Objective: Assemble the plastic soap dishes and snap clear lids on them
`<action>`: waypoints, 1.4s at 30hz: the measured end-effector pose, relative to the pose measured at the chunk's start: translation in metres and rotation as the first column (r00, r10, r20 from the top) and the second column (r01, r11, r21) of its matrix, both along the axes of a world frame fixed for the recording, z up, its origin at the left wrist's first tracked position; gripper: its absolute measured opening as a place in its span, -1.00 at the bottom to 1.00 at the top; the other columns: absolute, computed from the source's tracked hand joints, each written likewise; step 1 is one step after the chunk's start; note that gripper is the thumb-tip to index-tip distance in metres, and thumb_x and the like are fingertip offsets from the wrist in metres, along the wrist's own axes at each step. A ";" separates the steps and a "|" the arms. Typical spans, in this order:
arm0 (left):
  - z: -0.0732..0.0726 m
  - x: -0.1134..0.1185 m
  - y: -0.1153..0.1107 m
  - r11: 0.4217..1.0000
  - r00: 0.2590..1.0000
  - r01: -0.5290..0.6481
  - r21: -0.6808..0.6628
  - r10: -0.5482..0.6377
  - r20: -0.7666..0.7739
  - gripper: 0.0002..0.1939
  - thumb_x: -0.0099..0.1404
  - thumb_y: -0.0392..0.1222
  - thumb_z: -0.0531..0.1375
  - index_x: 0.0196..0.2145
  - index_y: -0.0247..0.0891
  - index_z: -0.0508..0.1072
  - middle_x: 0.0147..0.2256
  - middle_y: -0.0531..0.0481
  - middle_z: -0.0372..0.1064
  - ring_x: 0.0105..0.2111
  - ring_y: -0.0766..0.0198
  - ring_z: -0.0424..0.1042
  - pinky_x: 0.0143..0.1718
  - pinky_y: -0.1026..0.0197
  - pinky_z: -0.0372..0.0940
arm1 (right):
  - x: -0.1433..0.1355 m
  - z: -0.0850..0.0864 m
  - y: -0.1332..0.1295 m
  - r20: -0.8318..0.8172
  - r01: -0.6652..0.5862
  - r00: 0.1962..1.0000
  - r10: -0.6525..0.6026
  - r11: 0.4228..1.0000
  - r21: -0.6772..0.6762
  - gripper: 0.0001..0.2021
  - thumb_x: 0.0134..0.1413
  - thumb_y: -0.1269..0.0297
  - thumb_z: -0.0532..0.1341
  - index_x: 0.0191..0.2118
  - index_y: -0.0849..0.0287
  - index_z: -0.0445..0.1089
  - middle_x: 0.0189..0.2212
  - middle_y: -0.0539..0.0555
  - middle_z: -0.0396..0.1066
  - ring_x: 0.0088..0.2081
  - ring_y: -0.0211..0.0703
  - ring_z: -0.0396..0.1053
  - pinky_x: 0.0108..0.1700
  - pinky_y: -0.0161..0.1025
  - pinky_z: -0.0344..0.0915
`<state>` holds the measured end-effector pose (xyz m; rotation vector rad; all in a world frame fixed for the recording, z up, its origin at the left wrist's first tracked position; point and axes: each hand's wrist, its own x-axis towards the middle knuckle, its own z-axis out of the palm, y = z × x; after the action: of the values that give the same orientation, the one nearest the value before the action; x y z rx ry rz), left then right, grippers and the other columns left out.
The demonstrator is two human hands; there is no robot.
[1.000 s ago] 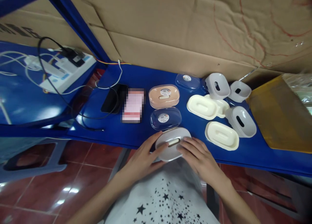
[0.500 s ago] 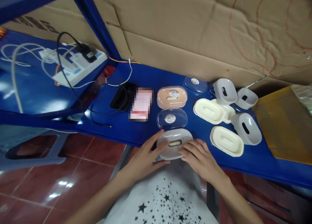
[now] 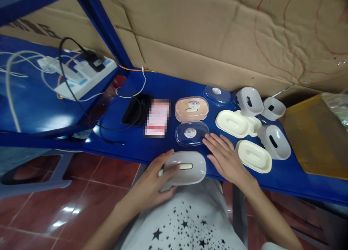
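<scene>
My left hand (image 3: 160,177) grips the left end of a grey oval dish (image 3: 194,170) with a cream insert in its slot, at the table's front edge. My right hand (image 3: 224,155) is off the dish, fingers spread, its fingertips at the right end of a clear lid (image 3: 187,138) with a round label. Behind that lid sits a pink oval box (image 3: 182,110) under a clear cover. Two cream trays (image 3: 231,124) (image 3: 254,156) lie to the right, beside grey containers (image 3: 280,143) (image 3: 255,101) with dark slots.
Another clear lid (image 3: 217,98) and a smaller grey container (image 3: 273,108) are at the back. A phone (image 3: 157,119) and a black object (image 3: 133,110) lie left on the blue table (image 3: 160,83). Further left is a power strip (image 3: 87,79) with cables. A taped box (image 3: 315,137) stands right.
My right hand has let go of the grey dish and moved up and right to the clear lid. The dish has shifted left and slightly nearer in my left hand.
</scene>
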<state>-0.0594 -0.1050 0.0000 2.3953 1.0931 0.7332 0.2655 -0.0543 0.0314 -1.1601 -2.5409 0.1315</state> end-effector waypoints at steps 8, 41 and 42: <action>0.002 -0.008 0.001 0.999 0.998 -0.050 0.013 0.051 -0.025 -0.36 0.36 -0.28 0.34 0.34 0.02 0.37 0.39 -0.23 0.16 0.29 -0.22 0.34 0.15 -0.30 0.51 | 0.016 -0.016 -0.004 -0.050 0.143 0.989 -0.141 0.989 0.042 -0.65 0.43 0.12 0.31 0.22 0.10 0.42 0.22 0.27 0.46 0.42 0.30 0.29 0.38 0.37 0.29; 0.007 0.039 0.052 0.956 0.990 0.057 -0.286 -0.018 0.137 -0.19 0.44 -0.10 0.41 0.49 0.11 0.17 0.47 -0.17 0.16 0.42 -0.09 0.32 0.36 -0.26 0.39 | 0.006 -0.007 -0.022 -0.099 -0.167 0.980 0.171 0.985 0.042 -0.58 0.37 0.43 0.18 0.28 0.13 0.42 0.37 0.18 0.41 0.47 0.03 0.26 0.57 0.32 0.04; 0.007 0.040 0.053 0.954 0.990 0.057 -0.293 -0.015 0.142 -0.19 0.42 -0.11 0.43 0.48 0.11 0.19 0.46 -0.17 0.17 0.42 -0.09 0.32 0.36 -0.25 0.39 | 0.006 -0.007 -0.022 -0.110 -0.168 0.979 0.171 0.985 0.035 -0.60 0.36 0.43 0.18 0.26 0.12 0.43 0.37 0.18 0.41 0.46 0.03 0.27 0.56 0.32 0.06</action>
<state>-0.0198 -0.0524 0.0074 2.0741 1.0200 0.6604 0.2714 -0.0764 0.0241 -0.8986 -2.5307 0.2003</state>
